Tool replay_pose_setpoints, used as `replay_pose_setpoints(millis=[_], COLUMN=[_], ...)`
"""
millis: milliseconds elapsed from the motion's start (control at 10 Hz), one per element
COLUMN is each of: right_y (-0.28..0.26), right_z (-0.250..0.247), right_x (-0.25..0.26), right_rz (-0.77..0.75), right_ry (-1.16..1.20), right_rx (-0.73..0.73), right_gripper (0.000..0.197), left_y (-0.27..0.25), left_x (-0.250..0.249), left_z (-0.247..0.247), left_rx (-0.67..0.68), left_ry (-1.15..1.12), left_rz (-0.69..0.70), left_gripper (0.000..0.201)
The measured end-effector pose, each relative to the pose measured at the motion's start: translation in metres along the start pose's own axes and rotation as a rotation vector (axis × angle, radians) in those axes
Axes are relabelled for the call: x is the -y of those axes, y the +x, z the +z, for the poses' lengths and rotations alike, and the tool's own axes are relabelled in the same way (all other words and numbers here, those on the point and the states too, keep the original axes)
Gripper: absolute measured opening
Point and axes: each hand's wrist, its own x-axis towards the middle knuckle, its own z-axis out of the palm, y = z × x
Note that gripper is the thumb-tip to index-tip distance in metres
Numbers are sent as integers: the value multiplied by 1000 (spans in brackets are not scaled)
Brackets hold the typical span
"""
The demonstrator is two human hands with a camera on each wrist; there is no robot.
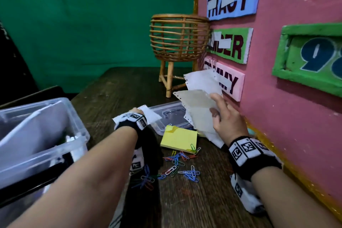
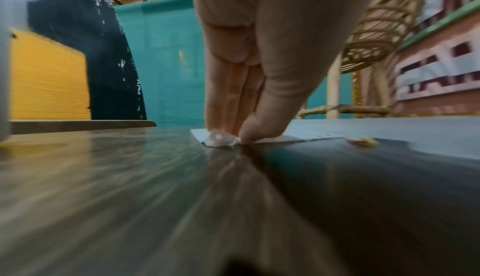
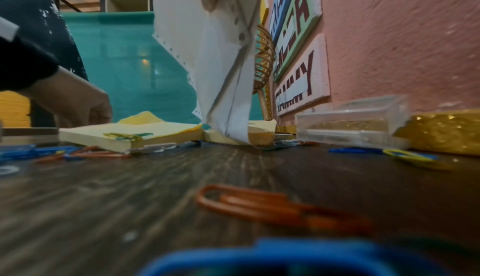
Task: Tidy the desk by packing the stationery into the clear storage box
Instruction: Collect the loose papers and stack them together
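Observation:
My right hand (image 1: 219, 114) grips a fanned bunch of white perforated paper sheets (image 1: 200, 96) upright beside the pink wall; in the right wrist view the sheets (image 3: 221, 65) hang down to the desk. My left hand (image 1: 136, 112) reaches to a white sheet (image 1: 151, 114) lying on the desk by the clear lid (image 1: 167, 116). The left wrist view shows the left hand (image 2: 237, 136) pinching that sheet's (image 2: 272, 139) edge between thumb and fingertips. The clear storage box (image 1: 37, 135) stands at the left. A yellow sticky pad (image 1: 178, 139) and several coloured paper clips (image 1: 182, 164) lie between my arms.
A rattan basket on legs (image 1: 178, 39) stands at the back of the dark wooden desk (image 1: 185, 205). A pink wall with name signs (image 1: 277, 98) bounds the right side. A small clear case (image 3: 353, 124) and gold glitter trim (image 3: 441, 135) sit along the wall's foot.

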Motion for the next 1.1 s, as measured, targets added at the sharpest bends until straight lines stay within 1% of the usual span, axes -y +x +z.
replay_pose_setpoints(millis=[100, 200, 300, 400, 500, 600, 700, 800, 900, 1000, 1100], right_y=[-9, -22, -36, -43, -48, -47, -43, -39, -39, -45, -54], right_z=[-7, -17, -34, -52, -66, -76, -80, -84, -86, -82, -82], right_x=[9, 19, 26, 28, 29, 23, 13, 16, 36, 55, 64], right_rz=[7, -39, -57, 131, 312, 481, 571, 579, 537, 466, 438], right_ry=[47, 60, 55, 111, 146, 322, 465, 649, 918, 1093, 1154], right_rx=[-45, -100, -161, -109, -60, -26, 35, 177, 281, 389, 494], right_gripper=[63, 68, 72, 85, 94, 78, 31, 16, 18, 65, 59], left_y=[-41, -72, -100, -118, -134, -162, -196, -224, -235, -234, -227], left_x=[-6, -3, 4, -7, -26, -42, -45, -43, -48, -54, -53], left_z=[-12, -22, -28, -43, -75, -119, -160, -184, -181, -160, -140], left_rx=[21, 52, 65, 85, 43, -10, -44, -1, -29, -138, -185], left_ry=[46, 141, 162, 166, 220, 275, 261, 177, 89, -33, -162], left_rz=[36, 37, 85, 127, 218, 382, 592, 767, 883, 930, 928], left_gripper=[38, 39, 44, 37, 35, 34, 19, 4, 13, 23, 21])
